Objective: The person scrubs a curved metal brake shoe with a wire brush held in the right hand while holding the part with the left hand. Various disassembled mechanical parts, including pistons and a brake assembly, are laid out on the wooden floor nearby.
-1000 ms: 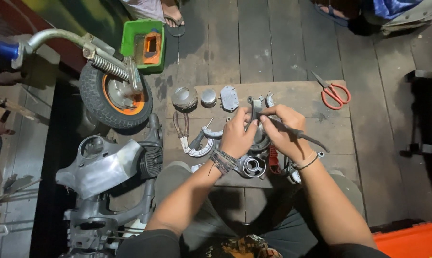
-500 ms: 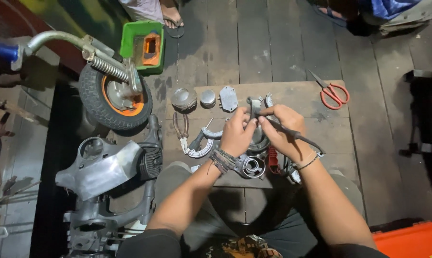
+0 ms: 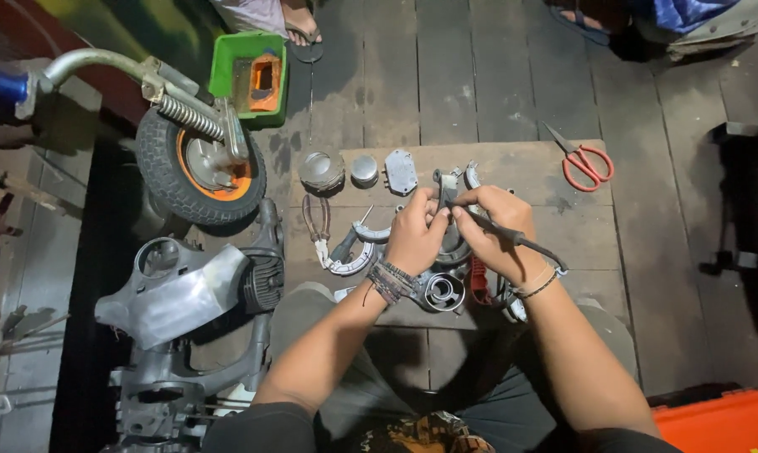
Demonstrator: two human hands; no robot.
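I sat over a brown board laid on the dark plank floor, both hands raised just above it. My left hand had its fingers clenched on a small grey metal part, held upright above the board's middle. My right hand gripped a thin dark tool, its tip meeting the part where my fingertips pinched together. To do this well, I judged I should keep the part steady, brace one hand against the other, and work the tip with light pressure so it would not slip.

On the board, beneath my hands, lay engine pieces; beyond them, two round caps and a flat plate. Red scissors lay at the board's far right corner, pliers at its left edge. Left of the board stood a small wheel and a grey scooter body; beyond the board's far left corner, a green tray. The room was dim.
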